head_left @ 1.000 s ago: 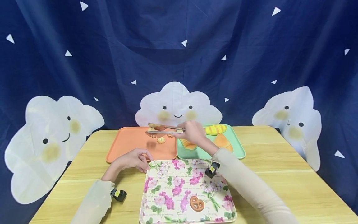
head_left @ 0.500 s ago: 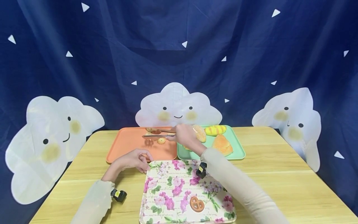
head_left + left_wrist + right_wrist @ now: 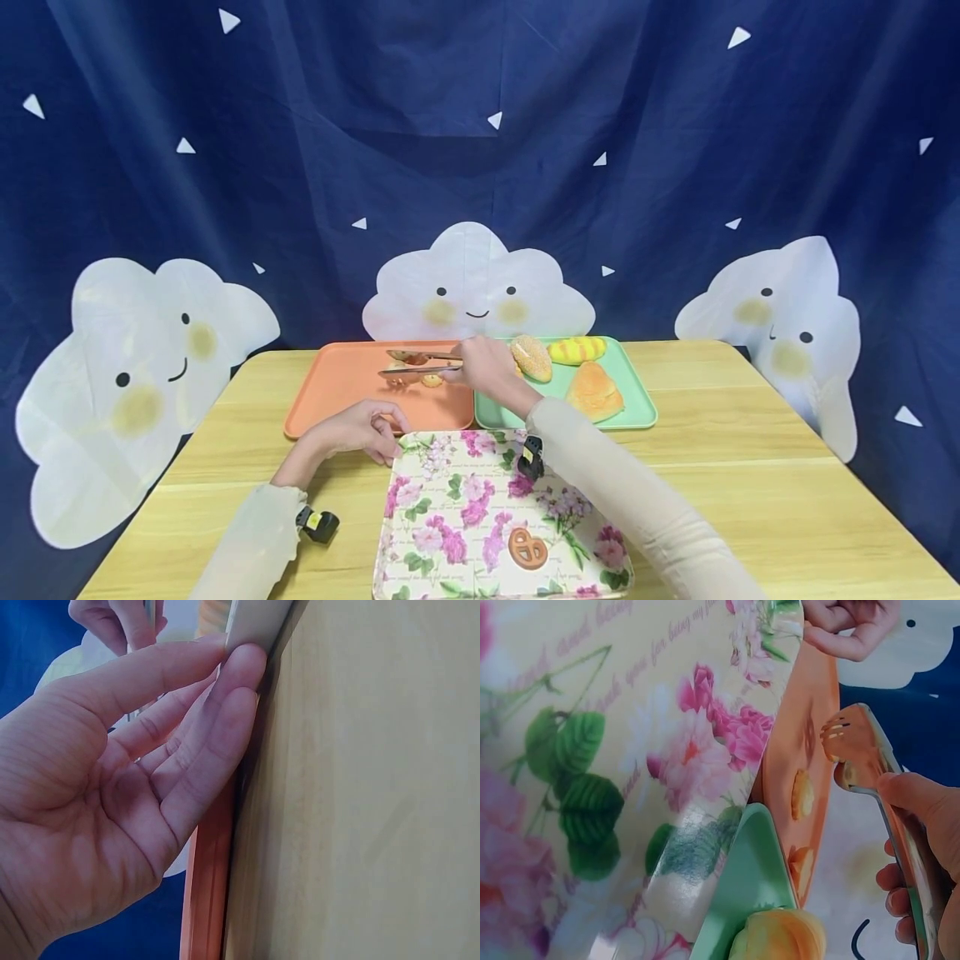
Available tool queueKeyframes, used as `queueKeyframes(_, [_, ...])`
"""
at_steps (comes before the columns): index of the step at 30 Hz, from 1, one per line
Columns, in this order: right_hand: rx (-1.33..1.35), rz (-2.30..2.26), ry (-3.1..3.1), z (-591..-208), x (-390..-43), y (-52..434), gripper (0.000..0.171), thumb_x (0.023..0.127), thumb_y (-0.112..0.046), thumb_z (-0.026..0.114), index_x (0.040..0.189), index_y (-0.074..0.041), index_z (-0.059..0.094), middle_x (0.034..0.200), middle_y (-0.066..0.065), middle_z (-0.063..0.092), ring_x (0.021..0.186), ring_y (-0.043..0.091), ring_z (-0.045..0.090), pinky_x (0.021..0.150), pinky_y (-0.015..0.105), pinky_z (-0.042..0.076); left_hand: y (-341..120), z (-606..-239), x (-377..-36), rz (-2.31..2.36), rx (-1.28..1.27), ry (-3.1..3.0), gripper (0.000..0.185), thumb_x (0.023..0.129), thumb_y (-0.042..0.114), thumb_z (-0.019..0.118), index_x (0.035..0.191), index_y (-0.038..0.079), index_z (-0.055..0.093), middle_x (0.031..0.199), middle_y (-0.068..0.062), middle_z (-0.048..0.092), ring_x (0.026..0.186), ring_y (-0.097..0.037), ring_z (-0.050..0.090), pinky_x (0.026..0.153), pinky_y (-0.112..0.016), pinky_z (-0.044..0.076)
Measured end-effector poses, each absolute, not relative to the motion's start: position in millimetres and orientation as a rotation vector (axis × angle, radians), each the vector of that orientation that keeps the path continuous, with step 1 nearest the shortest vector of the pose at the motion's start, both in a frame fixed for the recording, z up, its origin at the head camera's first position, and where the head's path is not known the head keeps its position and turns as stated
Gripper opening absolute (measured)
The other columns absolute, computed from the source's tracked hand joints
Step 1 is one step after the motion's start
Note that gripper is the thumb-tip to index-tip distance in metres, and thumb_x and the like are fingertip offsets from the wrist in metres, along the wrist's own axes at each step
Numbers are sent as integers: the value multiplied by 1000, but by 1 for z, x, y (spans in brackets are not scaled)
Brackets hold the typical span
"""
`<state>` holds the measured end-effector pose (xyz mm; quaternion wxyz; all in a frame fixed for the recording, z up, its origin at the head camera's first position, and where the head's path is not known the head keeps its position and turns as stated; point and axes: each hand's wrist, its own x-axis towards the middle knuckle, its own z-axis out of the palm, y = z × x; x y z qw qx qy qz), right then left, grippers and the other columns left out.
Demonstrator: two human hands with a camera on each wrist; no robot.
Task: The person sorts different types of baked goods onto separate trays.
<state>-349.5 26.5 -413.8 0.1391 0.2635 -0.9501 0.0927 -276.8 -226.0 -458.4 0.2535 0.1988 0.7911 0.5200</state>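
Note:
My left hand [image 3: 358,431] pinches the upper left corner of a floral tray [image 3: 442,510], thumb and fingers at its rim [image 3: 251,621] in the left wrist view. Metal tongs [image 3: 427,356] are gripped in my right hand [image 3: 489,373], pointing left over an orange tray [image 3: 330,400]. Beside the tongs' tips, a small round brown thing [image 3: 846,776] shows in the right wrist view; whether they squeeze it I cannot tell. A small scalloped cookie [image 3: 432,381] lies on the orange tray near the lower arm. On the floral tray rests a brown pretzel [image 3: 528,548].
Right of the orange tray stands a green tray [image 3: 641,408] bearing a sesame bun [image 3: 532,358], a yellow striped loaf [image 3: 577,350] and a golden bread [image 3: 596,392]. All sit on a wooden table [image 3: 750,467]. A blue curtain [image 3: 637,100] with clouds hangs behind.
My right hand has moved left and slightly lower with the tongs, bringing them down over the orange tray and uncovering the sesame bun. The left hand stays at the floral tray's corner.

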Motion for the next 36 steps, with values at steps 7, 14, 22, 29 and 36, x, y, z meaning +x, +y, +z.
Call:
queueKeyframes(7, [753,225,-2749,-416,-351,26,66,88,-57,73,57,-22,26,51,-10,15,47,5,11,41,18,13,-227,-460,-277,1417,558,2157,34,85,0,75,114,-11,60,78,-13,74,69,-23,74,68,-39,63])
queueKeyframes(14, [776,281,-2778,-410,-350,30,59,89,-54,73,59,-21,35,52,-9,21,47,5,16,42,19,14,-228,-461,-279,1419,564,2144,34,86,0,75,114,-12,59,77,-10,74,69,-20,73,68,-37,63])
queueKeyframes(22, [881,345,-2708,-394,-348,61,46,87,-56,75,82,-11,74,61,2,56,46,6,20,44,21,14,-227,-457,-276,1407,560,2158,35,86,0,75,115,-11,59,78,-12,75,70,-22,74,69,-37,63])
queueKeyframes(29, [943,531,-2615,-380,-340,104,40,83,-52,80,81,-12,75,57,-2,53,47,5,29,44,22,18,-227,-457,-275,1411,551,2154,35,86,1,75,114,-11,60,77,-9,75,70,-22,74,69,-38,63])
queueKeyframes(36, [1110,787,-2596,-373,-326,152,27,81,-41,86,91,-17,78,55,-10,39,49,3,29,50,21,23,-227,-458,-275,1417,544,2147,35,86,2,75,115,-9,60,78,-7,75,70,-21,74,70,-37,63])
